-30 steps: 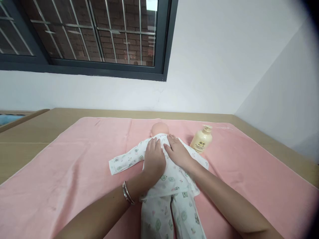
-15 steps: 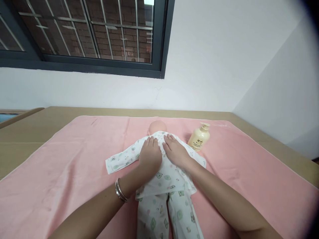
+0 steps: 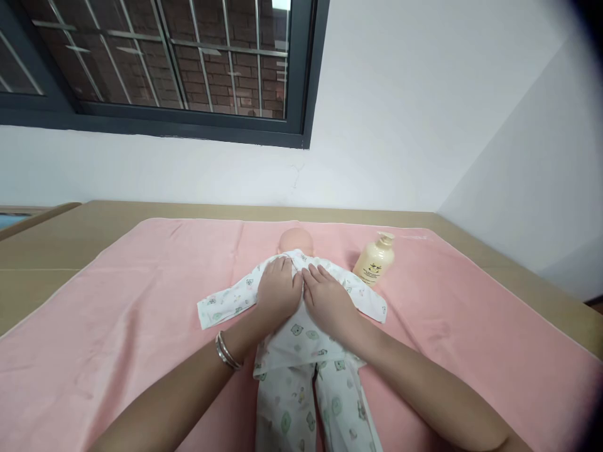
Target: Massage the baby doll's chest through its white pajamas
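Slid closer together on doll, left hand and right hand, fingers flat, gripping nothing; clothes on, smoothing unfinished.

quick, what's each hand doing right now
left hand: open, palm flat on the doll's printed top, holding nothing
right hand: open, flat on the same top, holding nothing

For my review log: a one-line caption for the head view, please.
Left hand and right hand rest flat on a clothed baby doll lying on a pink towel, pump bottle alongside.
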`<state>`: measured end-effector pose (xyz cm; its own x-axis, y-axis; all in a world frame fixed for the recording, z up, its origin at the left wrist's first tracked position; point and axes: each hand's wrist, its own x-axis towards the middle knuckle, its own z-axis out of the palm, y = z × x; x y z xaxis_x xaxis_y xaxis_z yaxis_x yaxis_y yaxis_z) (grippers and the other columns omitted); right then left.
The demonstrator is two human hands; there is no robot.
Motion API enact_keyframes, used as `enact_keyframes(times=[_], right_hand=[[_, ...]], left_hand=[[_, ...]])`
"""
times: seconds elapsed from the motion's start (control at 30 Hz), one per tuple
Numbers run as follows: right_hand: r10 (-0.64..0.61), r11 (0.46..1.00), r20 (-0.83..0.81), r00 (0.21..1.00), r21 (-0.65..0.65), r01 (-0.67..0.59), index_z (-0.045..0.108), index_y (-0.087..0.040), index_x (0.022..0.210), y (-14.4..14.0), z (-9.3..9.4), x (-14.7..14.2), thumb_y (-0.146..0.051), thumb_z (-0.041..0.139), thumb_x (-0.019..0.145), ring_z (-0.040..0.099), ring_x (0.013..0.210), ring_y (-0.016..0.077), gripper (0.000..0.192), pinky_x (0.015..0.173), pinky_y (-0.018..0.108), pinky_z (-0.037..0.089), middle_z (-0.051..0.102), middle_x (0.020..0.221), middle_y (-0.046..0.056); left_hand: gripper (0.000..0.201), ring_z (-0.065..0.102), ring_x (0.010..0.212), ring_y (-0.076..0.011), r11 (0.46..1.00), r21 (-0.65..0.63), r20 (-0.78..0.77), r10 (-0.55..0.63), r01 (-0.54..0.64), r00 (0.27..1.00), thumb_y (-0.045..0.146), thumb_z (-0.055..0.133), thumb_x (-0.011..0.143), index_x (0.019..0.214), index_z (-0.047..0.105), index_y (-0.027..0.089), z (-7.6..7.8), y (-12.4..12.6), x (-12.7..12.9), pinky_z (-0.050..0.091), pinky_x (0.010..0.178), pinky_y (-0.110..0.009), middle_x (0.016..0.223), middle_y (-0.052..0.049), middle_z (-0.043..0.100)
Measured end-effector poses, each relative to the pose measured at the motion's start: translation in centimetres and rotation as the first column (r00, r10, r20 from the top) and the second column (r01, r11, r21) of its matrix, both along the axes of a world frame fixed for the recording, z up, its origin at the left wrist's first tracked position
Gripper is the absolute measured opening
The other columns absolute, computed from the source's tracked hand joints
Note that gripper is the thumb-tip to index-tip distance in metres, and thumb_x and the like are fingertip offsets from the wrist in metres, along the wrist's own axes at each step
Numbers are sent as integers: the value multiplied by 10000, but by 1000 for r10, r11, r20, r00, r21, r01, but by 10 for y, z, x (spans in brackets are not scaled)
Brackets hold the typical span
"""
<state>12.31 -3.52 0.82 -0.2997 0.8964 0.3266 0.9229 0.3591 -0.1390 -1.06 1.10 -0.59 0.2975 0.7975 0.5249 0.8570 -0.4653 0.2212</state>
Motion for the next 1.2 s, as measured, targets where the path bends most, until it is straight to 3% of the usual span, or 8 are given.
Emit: enact_keyframes(times=[0.13,0.27,0.57,0.73,0.9,1.03,1.2], right_hand=[[-39,999,-37,999,3,39,554,-117,1298,4,5,3,-239,295,969,489,1277,254,435,1072,401,367,560,1347,145],[-90,996,-149,985,-25,87,565,-183,1258,21,5,12,-296,325,972,540,1198,234,389,1001,369,413,628,1256,88],[-78,997,-172,982,-44,71,442,-133,1384,39,-10,21,-350,308,972,375,1339,267,484,1126,433,241,486,1419,119],[-106,991,-151,983,-98,91,400,-112,1420,36,-9,18,-363,287,976,314,1386,277,523,1139,450,221,416,1475,133],[-161,978,-78,984,-145,149,366,-33,1435,13,-3,2,-349,257,973,320,1391,302,570,1123,444,281,402,1473,185],[-143,981,-52,988,-137,134,384,-39,1430,1,0,-2,-342,258,974,339,1385,301,562,1112,434,313,422,1457,193],[-60,989,-137,989,-139,41,456,-80,1383,22,3,16,-314,241,989,350,1382,270,507,1118,405,303,445,1450,159]], left_hand=[[352,553,1090,-295,998,-62,38,-28,30,999,259,392,916,1175,545,77,-2,10,-3,431,988,-466,1138,-161,621],[426,475,1237,-302,995,-82,57,-48,53,997,290,369,930,1270,490,64,-9,15,-3,346,1081,-490,1309,-178,549],[430,462,1276,-292,998,-61,88,-18,23,996,292,357,930,1280,507,92,-13,15,-1,318,1112,-492,1343,-156,545],[434,461,1279,-291,998,-43,75,-34,37,997,273,350,924,1290,498,91,-15,14,-3,323,1107,-504,1352,-164,537],[436,453,1296,-259,994,-62,39,-83,86,996,213,339,907,1301,486,100,-12,16,-7,318,1116,-483,1359,-152,535],[433,464,1290,-265,998,-41,-8,-43,43,999,175,331,907,1299,482,69,-8,5,-2,331,1111,-470,1338,-167,548],[416,504,1253,-302,999,41,-149,11,-5,989,129,383,868,1257,517,70,-5,-31,10,396,1049,-462,1304,-201,561]])
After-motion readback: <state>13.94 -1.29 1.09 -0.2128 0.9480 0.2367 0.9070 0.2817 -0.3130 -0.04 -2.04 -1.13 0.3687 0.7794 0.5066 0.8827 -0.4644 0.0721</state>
